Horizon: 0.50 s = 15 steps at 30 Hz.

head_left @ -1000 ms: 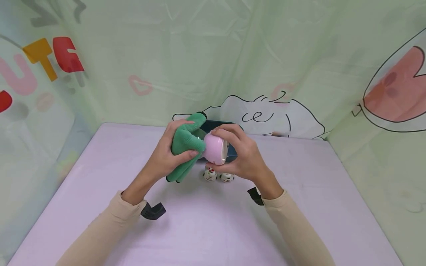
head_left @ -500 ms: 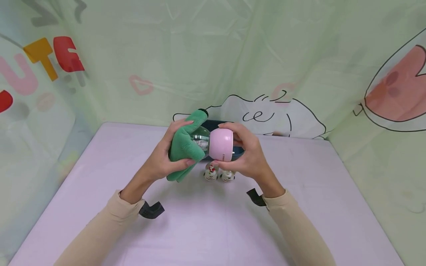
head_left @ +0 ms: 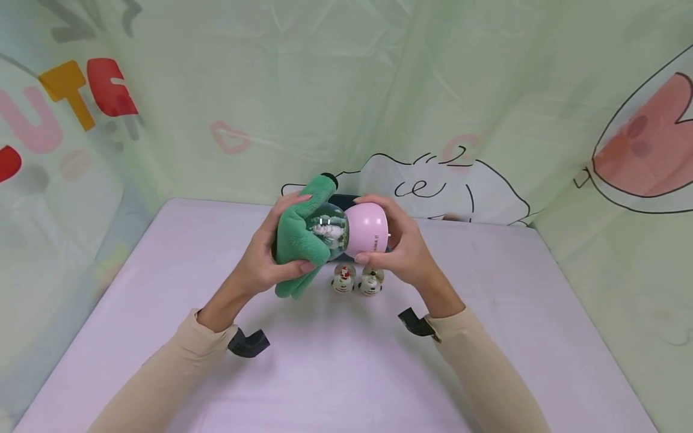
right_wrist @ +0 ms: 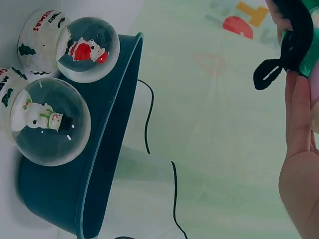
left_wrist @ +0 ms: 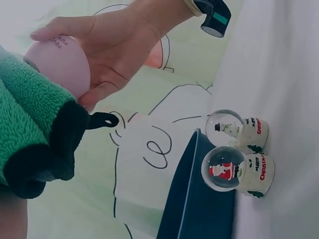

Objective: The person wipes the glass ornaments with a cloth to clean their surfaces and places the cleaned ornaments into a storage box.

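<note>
My left hand (head_left: pixel 260 255) grips a green plush cloth (head_left: pixel 295 231) with black trim, folded over the glass end of a large snow globe. Fingers and thumb of my right hand (head_left: pixel 405 249) hold the globe's pink base (head_left: pixel 368 228), which has dark lettering. The snow globe lies on its side in the air, a whitish figure visible inside the glass (head_left: pixel 329 227). In the left wrist view, a black hanging loop (left_wrist: pixel 104 120) sticks out from the cloth beside the pink base. The cloth hides the far end of the glass.
Two small Christmas snow globes stand on the table below the hands, one with a Santa (head_left: pixel 343 278), one with a snowman (head_left: pixel 371 281). Right behind them is a dark blue bin (right_wrist: pixel 50 191). A pale printed curtain (head_left: pixel 346 90) hangs along the table's back edge.
The snow globe has turned and shifted right with my right hand. Its base's pale underside has rotated out of sight, and more of the glass shows outside the cloth. My left hand stays nearly in place.
</note>
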### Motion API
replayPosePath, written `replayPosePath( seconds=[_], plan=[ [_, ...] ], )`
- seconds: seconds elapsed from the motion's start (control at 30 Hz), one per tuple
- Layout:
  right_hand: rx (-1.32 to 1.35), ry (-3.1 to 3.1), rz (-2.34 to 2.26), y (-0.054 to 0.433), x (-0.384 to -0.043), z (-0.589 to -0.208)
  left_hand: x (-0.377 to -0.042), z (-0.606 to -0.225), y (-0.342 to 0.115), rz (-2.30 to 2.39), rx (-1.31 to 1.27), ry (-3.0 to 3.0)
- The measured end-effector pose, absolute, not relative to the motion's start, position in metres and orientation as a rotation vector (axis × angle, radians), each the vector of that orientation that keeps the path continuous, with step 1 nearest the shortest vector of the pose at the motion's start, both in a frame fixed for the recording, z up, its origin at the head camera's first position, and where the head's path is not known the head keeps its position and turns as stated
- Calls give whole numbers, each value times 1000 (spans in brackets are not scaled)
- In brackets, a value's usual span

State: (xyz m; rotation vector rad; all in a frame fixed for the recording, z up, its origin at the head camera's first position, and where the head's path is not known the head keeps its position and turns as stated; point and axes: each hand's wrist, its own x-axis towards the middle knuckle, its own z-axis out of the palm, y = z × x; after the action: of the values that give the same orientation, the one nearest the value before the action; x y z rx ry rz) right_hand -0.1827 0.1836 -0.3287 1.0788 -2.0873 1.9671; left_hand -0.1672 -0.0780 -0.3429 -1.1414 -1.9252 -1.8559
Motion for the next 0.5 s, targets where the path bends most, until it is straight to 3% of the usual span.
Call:
replayPosePath(
  seconds=[0.5],
  plan=[
    [1024,-2402,1744,189,-176,-311,-172,-347,-80,-1952,-992,-1966]
  ],
)
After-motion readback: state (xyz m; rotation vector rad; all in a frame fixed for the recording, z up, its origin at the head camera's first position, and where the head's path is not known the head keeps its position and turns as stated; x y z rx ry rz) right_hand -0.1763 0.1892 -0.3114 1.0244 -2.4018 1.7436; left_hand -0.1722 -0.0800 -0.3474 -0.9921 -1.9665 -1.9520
